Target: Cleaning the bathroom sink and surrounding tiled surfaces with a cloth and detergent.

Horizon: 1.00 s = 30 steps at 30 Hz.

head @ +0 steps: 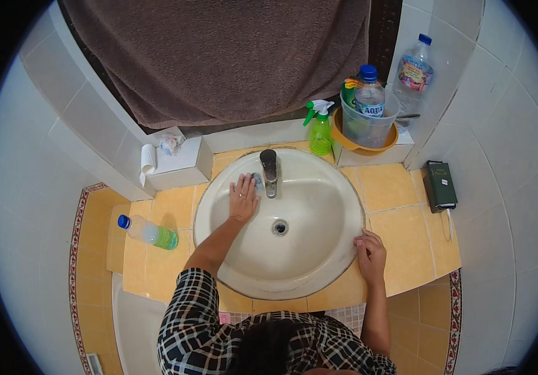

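My left hand (244, 199) lies nearly flat on the inner back-left slope of the off-white washbasin (315, 243), left of the tap (270, 173). Under its fingertips is a small greyish-blue scrubbing pad (256, 182), largely covered by the fingers. A ring is on one finger. At the basin's right rim, my right hand (372, 253) rests with its fingers curled, and nothing shows in it. The drain hole (279, 228) is uncovered in the middle of the bowl.
On the yellow-tiled counter (400, 234) stand a bottle of green liquid (149, 232) at left and a green spray bottle (320, 133) behind. A plastic tub (367, 126) with a bottle sits in an orange bowl (339, 129). A dark green box (440, 185) is at right; a brown towel (231, 61) hangs behind.
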### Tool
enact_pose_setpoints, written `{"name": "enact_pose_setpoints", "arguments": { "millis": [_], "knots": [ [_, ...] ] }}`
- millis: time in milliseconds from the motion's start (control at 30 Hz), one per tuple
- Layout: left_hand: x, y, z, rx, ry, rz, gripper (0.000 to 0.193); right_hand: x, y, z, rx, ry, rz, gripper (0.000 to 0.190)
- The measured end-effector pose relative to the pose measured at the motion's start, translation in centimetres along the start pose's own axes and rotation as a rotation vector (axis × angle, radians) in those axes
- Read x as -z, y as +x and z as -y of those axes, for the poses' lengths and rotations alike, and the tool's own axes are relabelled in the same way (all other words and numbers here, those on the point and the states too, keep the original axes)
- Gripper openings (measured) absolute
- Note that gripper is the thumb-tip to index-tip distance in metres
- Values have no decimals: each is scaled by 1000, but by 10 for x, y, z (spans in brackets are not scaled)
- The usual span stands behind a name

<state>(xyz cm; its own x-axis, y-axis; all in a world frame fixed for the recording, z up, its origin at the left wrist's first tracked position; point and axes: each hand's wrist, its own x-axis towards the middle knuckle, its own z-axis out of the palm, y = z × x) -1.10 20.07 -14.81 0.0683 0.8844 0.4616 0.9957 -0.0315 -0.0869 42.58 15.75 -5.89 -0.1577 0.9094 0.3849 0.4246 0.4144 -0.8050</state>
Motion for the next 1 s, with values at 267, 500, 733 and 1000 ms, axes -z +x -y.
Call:
{"name": "enact_pose_setpoints", "arguments": {
  "millis": [267, 500, 733, 1000],
  "knots": [
    [-52, 2, -174, -337, -520, 302, 70, -2, 6, 2, -4, -32, 20, 13],
    [0, -40, -120, -762, -688, 612, 65, -1, 2, -4, -29, -29, -6, 15],
    [-20, -23, -144, -398, -400, 573, 64, -7, 12, -2, -47, -37, -28, 17],
    [31, -76, -81, -653, -461, 1026, 67, -6, 11, -2, -34, -31, -53, 16]
  ]
}}
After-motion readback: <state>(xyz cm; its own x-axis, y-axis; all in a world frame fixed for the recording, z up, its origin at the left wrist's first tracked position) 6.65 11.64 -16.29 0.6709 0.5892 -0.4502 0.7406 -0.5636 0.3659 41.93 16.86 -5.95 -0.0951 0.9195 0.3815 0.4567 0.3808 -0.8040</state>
